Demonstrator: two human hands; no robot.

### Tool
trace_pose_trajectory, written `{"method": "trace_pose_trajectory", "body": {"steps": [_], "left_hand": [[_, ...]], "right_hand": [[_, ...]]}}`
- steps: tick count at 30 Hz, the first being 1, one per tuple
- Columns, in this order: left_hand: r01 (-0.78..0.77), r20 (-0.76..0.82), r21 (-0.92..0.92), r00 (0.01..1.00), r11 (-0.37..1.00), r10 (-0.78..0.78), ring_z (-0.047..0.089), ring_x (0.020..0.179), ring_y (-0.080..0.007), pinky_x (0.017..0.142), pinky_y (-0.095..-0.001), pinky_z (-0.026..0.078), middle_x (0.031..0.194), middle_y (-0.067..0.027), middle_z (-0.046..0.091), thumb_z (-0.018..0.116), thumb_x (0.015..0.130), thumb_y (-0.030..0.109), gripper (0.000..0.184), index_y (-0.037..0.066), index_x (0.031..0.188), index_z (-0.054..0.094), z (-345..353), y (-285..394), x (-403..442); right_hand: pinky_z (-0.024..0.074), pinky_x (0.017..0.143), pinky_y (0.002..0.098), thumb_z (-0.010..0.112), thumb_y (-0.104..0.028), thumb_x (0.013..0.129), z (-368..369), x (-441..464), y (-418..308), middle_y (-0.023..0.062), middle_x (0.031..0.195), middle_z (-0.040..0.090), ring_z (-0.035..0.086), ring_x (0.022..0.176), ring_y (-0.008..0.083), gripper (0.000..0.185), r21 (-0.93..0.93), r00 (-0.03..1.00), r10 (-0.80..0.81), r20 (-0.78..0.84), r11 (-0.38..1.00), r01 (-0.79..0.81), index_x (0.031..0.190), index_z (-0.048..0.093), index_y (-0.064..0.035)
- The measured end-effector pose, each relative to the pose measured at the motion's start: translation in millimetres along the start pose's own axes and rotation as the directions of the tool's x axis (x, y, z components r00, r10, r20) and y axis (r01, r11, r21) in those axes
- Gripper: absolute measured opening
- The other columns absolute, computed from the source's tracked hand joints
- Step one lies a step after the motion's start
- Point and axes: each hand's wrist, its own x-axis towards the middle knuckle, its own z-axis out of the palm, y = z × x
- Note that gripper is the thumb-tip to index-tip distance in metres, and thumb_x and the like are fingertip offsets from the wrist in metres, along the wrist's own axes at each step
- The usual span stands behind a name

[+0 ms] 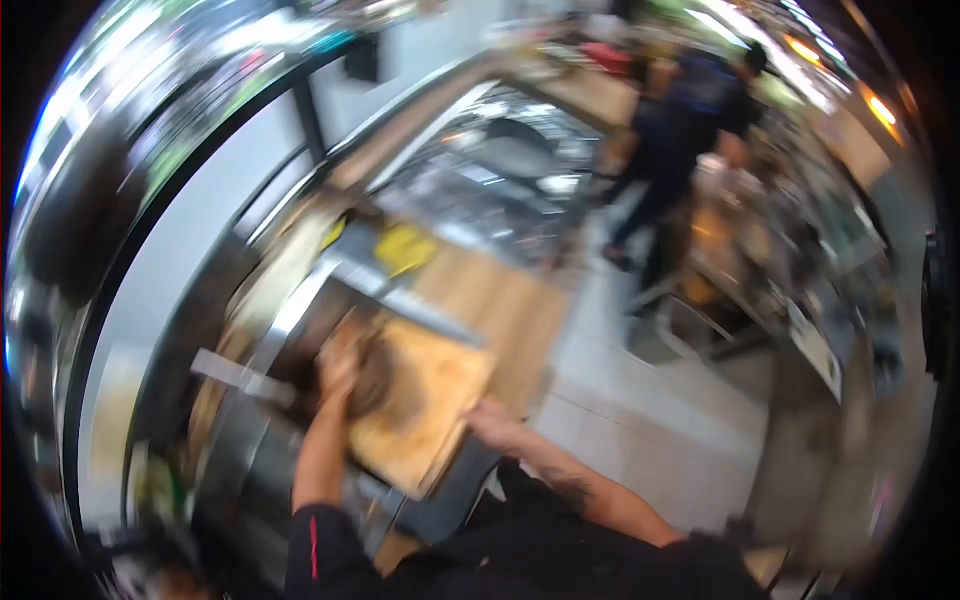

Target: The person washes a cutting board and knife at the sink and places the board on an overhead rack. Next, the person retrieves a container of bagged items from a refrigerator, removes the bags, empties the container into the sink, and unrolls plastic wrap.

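Observation:
A light wooden cutting board (pixel 445 365) with a darker, stained-looking patch lies before me, tilted in view. At its right edge my right hand (pixel 490 422) is closed, gripping the board. My left hand (pixel 342 365) is over the board's left side, beside a dark brown mass (pixel 376 375) too blurred to name. Motion smears the left fingers, so their grip does not show. Left of the board is a dark recess with a shiny metal edge (pixel 295 312).
Beyond the board runs a wooden counter (pixel 500 300) with a yellow item (pixel 404 249) on it. Farther off are a metal work surface (pixel 450 205) holding a dark round pan (pixel 520 148), and a person in dark clothes (pixel 690 110). Pale floor tiles (pixel 610 410) lie to the right.

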Motion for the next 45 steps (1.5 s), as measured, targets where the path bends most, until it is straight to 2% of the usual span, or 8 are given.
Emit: {"method": "trace_pose_trajectory", "body": {"steps": [2,10,19,24,27,37,39,45], "left_hand": [[0.351,0.016,0.408,0.920,0.843,-0.391,0.052,0.129,-0.0346,0.108,-0.0482,0.040,0.138,-0.0231,0.055,0.042,0.100,0.053,0.061,0.005,0.134,0.058,-14,89,-11],[-0.412,0.480,0.361,0.851,0.837,0.212,0.011,0.153,-0.0413,0.122,-0.0593,0.005,0.167,-0.0177,0.014,0.044,0.093,0.067,0.089,0.011,0.159,0.023,3,62,-61],[0.249,-0.187,0.116,0.956,0.962,-0.225,0.041,0.141,-0.0337,0.114,-0.0489,0.035,0.149,-0.0139,0.049,0.045,0.097,0.035,0.050,0.014,0.141,0.055,10,-46,13],[0.497,-0.132,-0.691,0.629,0.526,-0.766,0.060,0.095,-0.0307,0.089,-0.0481,0.049,0.109,-0.0084,0.066,0.045,0.095,0.034,0.035,0.012,0.111,0.067,-29,-100,12],[0.259,0.397,-0.898,0.828,-0.356,-0.397,0.063,0.109,-0.0350,0.100,-0.0522,0.048,0.116,-0.0137,0.067,0.049,0.094,0.033,0.040,0.001,0.114,0.063,-64,-93,-3],[0.132,0.383,-0.380,0.923,0.915,0.026,0.036,0.144,-0.0264,0.118,-0.0333,0.027,0.154,-0.0122,0.044,0.051,0.100,0.050,0.063,0.006,0.145,0.050,-62,107,-82],[-0.153,0.369,-0.097,0.912,0.983,0.179,0.032,0.147,-0.0271,0.120,-0.0310,0.024,0.156,-0.0138,0.041,0.049,0.101,0.052,0.067,0.005,0.148,0.047,-65,112,-85],[0.264,0.329,0.019,0.909,0.964,-0.255,0.044,0.140,-0.0283,0.115,-0.0371,0.033,0.151,-0.0157,0.047,0.040,0.101,0.062,0.077,0.005,0.153,0.038,-71,33,-63]], "right_hand": [[0.0497,0.085,0.0362,0.061,-0.030,0.098,-4,10,7,0.0075,0.102,0.069,0.062,0.094,0.0205,0.036,-0.135,0.998,-0.038,0.044,0.990,0.044,0.114,0.064,0.0015],[0.0412,0.096,0.0392,0.060,-0.037,0.099,-5,17,26,0.0036,0.128,0.060,0.054,0.115,0.0166,0.049,0.192,0.988,0.101,0.118,0.974,-0.122,0.138,0.048,-0.0094],[0.0489,0.079,0.0288,0.065,-0.025,0.097,4,15,24,0.0020,0.117,0.067,0.064,0.096,0.0114,0.034,0.250,0.992,0.127,0.008,0.960,-0.125,0.127,0.055,-0.0113],[0.0537,0.093,0.0579,0.066,-0.013,0.095,11,18,14,0.0125,0.133,0.059,0.062,0.118,0.0328,0.051,0.627,0.953,0.149,0.262,0.724,-0.286,0.140,0.042,-0.0096],[0.0540,0.091,0.0581,0.070,-0.012,0.092,21,6,2,0.0117,0.133,0.058,0.060,0.119,0.0335,0.055,0.592,0.959,0.161,0.233,0.759,-0.271,0.139,0.042,-0.0100],[0.0598,0.077,0.0530,0.065,-0.006,0.089,103,22,-63,0.0125,0.122,0.061,0.066,0.104,0.0294,0.058,0.569,0.971,0.000,0.241,0.810,-0.141,0.140,0.041,-0.0112],[0.0611,0.071,0.0461,0.062,-0.003,0.086,108,12,-86,0.0141,0.112,0.063,0.068,0.097,0.0287,0.059,0.542,0.991,0.001,0.130,0.837,-0.072,0.140,0.039,-0.0076],[0.0584,0.073,0.0387,0.062,-0.005,0.081,92,-6,-91,0.0136,0.111,0.065,0.066,0.099,0.0262,0.054,0.337,0.965,-0.242,0.102,0.921,0.195,0.133,0.049,-0.0037]]}}
